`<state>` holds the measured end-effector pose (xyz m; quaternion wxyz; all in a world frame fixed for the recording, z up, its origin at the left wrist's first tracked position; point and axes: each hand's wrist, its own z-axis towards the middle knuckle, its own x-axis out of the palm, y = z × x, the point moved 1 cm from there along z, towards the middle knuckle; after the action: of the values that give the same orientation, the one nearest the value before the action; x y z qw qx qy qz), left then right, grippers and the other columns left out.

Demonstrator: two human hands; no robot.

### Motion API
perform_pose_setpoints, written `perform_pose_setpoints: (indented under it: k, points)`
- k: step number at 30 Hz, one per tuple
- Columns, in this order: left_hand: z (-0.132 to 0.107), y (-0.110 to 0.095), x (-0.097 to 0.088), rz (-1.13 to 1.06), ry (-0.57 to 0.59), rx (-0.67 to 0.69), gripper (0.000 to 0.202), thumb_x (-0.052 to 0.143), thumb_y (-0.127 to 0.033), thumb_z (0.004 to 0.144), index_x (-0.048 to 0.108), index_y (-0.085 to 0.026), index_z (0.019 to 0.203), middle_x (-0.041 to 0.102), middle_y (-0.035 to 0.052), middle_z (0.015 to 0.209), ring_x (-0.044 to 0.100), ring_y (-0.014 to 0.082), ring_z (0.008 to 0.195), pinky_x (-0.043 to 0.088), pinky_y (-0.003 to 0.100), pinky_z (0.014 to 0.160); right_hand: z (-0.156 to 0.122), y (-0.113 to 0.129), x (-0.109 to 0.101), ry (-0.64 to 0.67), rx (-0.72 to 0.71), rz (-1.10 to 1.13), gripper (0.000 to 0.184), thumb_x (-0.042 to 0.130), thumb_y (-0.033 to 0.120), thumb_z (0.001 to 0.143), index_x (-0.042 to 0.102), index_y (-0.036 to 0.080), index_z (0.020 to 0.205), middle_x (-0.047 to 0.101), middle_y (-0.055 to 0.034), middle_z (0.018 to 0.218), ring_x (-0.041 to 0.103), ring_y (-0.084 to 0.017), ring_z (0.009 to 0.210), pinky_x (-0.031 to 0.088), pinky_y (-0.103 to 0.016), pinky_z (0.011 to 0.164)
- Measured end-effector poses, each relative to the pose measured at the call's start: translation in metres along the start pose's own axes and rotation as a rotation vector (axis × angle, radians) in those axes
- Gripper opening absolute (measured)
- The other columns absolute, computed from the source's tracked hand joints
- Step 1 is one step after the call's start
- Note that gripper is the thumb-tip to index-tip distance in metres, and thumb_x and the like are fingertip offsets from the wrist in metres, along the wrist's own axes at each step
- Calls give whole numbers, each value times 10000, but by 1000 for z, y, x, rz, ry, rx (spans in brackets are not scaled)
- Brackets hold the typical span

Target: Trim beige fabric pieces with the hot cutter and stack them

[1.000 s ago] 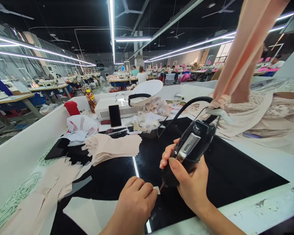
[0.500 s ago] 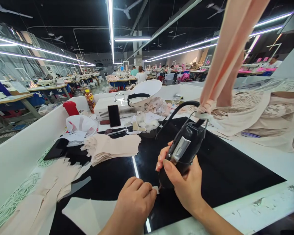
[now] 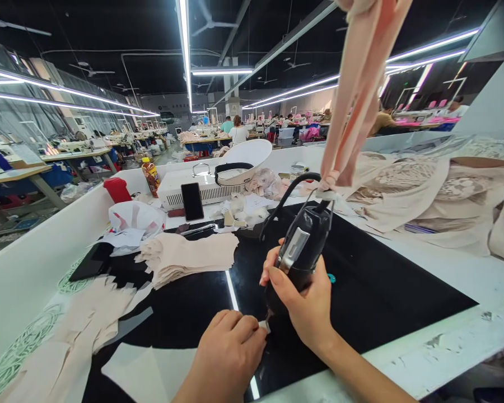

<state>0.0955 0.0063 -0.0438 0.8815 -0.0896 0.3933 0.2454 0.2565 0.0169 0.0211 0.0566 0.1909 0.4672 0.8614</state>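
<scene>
Head view is showing, closest to the person, the left hand (image 3: pixel 232 351) resting low on the black board (image 3: pixel 386 296). Its fingers are curling down and gripping a small pale piece (image 3: pixel 263 325), so that only the end is sticking out; probably they are keeping it steady beside the tool (image 3: pixel 314 224). The right hand (image 3: pixel 307 305) is holding this tool tilted, its top leaning to the right, with thumb and fingers wrapping around the body, perhaps for firm control. The tool's lower end is standing just beside the pale piece; whether they are touching, I cannot tell. From the tool's top, tied strips (image 3: pixel 349 84) are running upward out of view, maybe for carrying part of the weight, and a cable (image 3: pixel 286 193) is curving away behind, apart from the fingers.

Near the left hand, a panel (image 3: pixel 147 369) is lying flat. Farther, a cloth stack (image 3: pixel 197 254) is lying on the board, seemingly set aside to leave room for the hands. A phone (image 3: pixel 192 200) is standing before a white box (image 3: pixel 174 184), apparently leaning on it. A visor (image 3: pixel 252 152) is resting on this box. Far behind, people (image 3: pixel 238 133) are showing among benches (image 3: pixel 59 159) under bright lamps (image 3: pixel 222 71).
</scene>
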Motion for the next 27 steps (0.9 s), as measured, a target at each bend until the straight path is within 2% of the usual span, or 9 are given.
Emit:
perform_pose_setpoints:
  k: [4,12,24,27]
  points:
    - [-2,1,-8,-85,54,-19,293,436,-156,1135,724,-187,1087,740,29,885,720,178,760,603,323,686,0,-1,-2,5,8,-14,317,851,290,854,596,268,1041,724,43,808,657,-133,591,621,-281,609]
    - [-12,11,-29,-155,190,-87,333,400,-207,1161,702,-187,1023,705,33,900,693,176,767,618,300,685,1,5,-1,-13,-21,8,318,854,255,826,596,263,1012,711,47,748,642,-126,551,597,-255,564]
    - [-14,9,-32,-124,170,-70,349,398,-186,1158,690,-195,967,670,14,829,658,174,717,578,303,663,0,3,-3,3,-33,7,287,830,218,842,593,265,997,704,49,775,641,-121,575,593,-252,577]
    - [-13,7,-33,-127,201,-78,363,393,-180,1158,683,-199,940,660,13,814,653,172,720,572,295,677,1,4,-2,2,-42,6,293,825,202,841,591,263,1006,697,51,760,636,-126,563,591,-261,571]
